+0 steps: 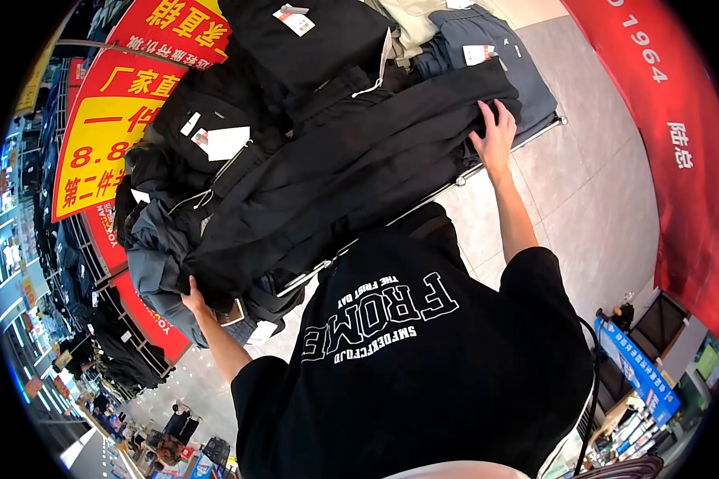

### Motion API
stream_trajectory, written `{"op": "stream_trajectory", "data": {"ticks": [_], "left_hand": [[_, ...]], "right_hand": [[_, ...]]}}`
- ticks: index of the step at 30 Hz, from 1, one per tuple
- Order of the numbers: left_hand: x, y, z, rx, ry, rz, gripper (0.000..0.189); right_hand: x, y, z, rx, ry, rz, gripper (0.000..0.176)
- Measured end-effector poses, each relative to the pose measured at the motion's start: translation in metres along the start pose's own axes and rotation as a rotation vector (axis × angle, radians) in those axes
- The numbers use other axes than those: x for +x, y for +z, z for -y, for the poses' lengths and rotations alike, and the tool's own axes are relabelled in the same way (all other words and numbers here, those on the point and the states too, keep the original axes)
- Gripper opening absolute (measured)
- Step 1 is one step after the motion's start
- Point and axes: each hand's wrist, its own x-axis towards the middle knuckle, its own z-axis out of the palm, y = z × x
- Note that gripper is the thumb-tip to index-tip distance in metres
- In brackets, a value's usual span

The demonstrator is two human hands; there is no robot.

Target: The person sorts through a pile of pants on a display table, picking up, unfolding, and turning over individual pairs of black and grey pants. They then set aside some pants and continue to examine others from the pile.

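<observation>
A long pair of black trousers (319, 172) lies stretched out across a heap of dark clothes. My left hand (192, 297) is at its lower left end, fingers closed on the cloth edge beside a grey garment (156, 259). At the other end, my right hand (495, 136) rests on the black cloth with its fingers spread. Folded black garments (319, 48) with white tags lie above the trousers, and a white tag (228, 144) sits on another black piece at the left.
Blue-grey garments (527, 72) are at the upper right of the heap. A metal rail (431, 196) runs along the near edge. Red and yellow signs (112, 120) stand at the left, with clothes racks beyond. A red banner (679, 160) hangs at the right above grey floor tiles (591, 184).
</observation>
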Motion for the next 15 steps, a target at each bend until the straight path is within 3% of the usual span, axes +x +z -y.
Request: {"op": "stream_trajectory", "data": {"ticks": [4,5,7,9,13,15], "left_hand": [[0.005,0.001,0.01,-0.049,0.007,0.005,0.081],[0.006,0.001,0.013,-0.055,0.009,0.004,0.082],[0.0,0.003,0.009,-0.062,0.007,0.002,0.083],[-0.006,0.005,0.006,-0.109,-0.015,0.006,0.084],[-0.008,0.008,0.004,-0.102,-0.053,-0.017,0.086],[-0.007,0.009,0.005,-0.072,-0.059,-0.048,0.08]], "right_hand": [[0.019,0.004,0.001,0.079,-0.201,0.127,0.064],[0.022,0.0,-0.001,0.189,-0.19,0.258,0.058],[0.02,-0.002,0.002,0.233,-0.181,0.309,0.058],[0.019,-0.005,0.006,0.225,-0.166,0.379,0.066],[0.006,0.01,0.031,0.042,-0.195,0.207,0.082],[0.001,0.018,0.045,0.0,-0.199,0.147,0.081]]}}
